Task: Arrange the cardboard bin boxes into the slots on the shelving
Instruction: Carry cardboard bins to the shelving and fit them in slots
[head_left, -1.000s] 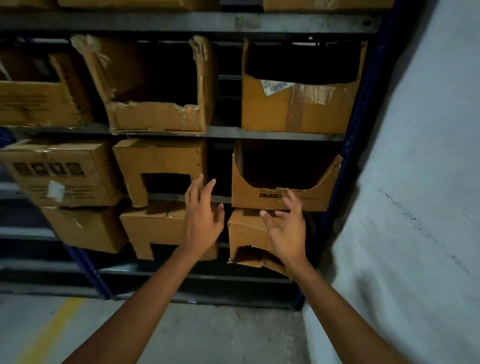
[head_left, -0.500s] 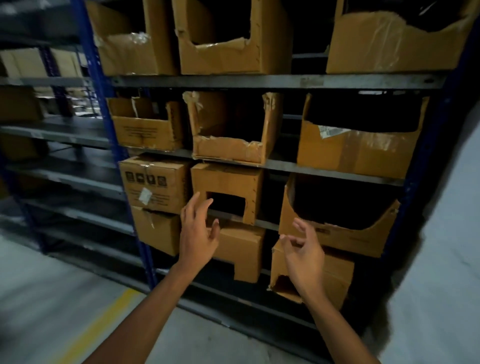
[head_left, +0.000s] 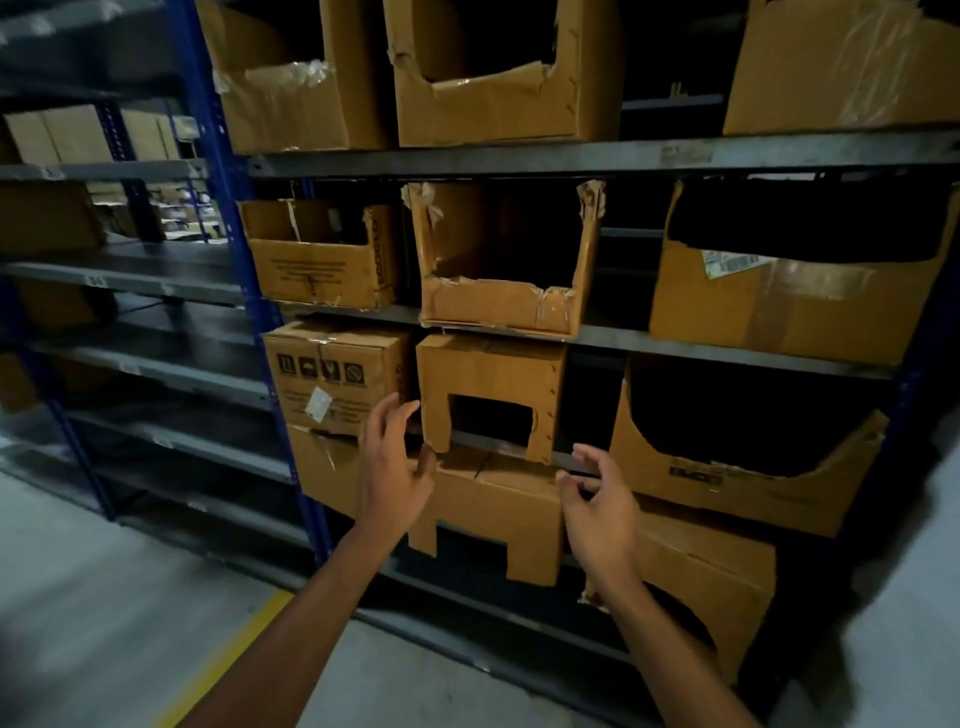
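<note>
Blue-framed shelving (head_left: 228, 171) fills the view, cardboard bin boxes slotted on every tier. Middle box with a cut-out front (head_left: 491, 395) sits at centre; another cut-out box (head_left: 493, 509) at its 6 o'clock. Left hand (head_left: 392, 467), fingers spread, empty, at 7 o'clock of the middle box. Right hand (head_left: 597, 512), fingers loosely curled, empty, at 5 o'clock.

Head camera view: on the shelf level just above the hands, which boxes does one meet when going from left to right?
Closed box with handling symbols → box with a rectangular cut-out at the bottom → wide bin with a curved open front.
</note>
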